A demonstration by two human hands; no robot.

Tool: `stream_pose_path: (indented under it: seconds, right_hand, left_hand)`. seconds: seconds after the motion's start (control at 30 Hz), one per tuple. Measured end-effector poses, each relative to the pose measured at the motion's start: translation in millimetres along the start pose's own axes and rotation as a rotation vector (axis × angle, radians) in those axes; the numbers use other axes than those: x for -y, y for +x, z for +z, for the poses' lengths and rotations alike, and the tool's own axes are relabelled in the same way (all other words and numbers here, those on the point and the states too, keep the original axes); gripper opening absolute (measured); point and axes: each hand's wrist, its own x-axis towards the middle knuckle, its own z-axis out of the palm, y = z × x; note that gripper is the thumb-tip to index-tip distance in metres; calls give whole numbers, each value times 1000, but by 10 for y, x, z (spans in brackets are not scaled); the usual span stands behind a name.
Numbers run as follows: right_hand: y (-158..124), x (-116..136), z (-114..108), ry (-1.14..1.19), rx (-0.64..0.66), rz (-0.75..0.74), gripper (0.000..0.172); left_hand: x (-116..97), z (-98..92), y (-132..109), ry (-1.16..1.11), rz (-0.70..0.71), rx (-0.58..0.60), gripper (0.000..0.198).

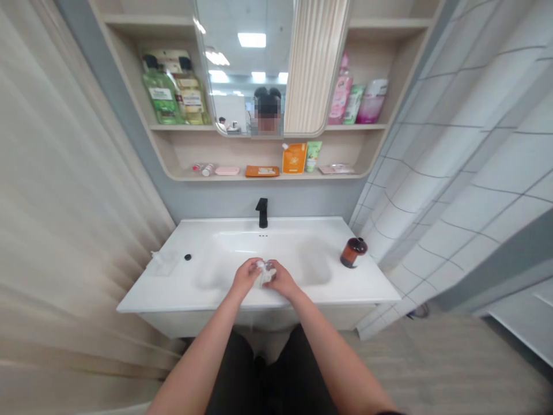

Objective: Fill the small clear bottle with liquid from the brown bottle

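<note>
"What have you got?"

"A clear jar (271,268) in my closed right hand (283,279), a white cloth (261,275) pressed to it by my curled left hand (247,275), above the white basin (302,226)"

"Finished?"

"Can't tell, the cloth's on it"

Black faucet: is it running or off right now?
Off, it seems: no stream shows from the black faucet into the white basin.
</note>
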Motion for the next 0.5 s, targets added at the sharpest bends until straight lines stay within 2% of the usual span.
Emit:
stream_pose_path:
  seconds: [0.23, 0.37, 0.5]
  right_hand:
    - [1, 20, -6, -11, -5, -29, 70]
    - [4, 34, -10, -15, -14, -16, 70]
    - [-6, 72, -13, -10, -19, -19, 68]
  left_hand:
    - [-43, 6, -9, 20, -13, -45, 37]
    - [-40, 2, -7, 14, 15, -23, 43]
    - [5, 26, 8, 26, -25, -34, 47]
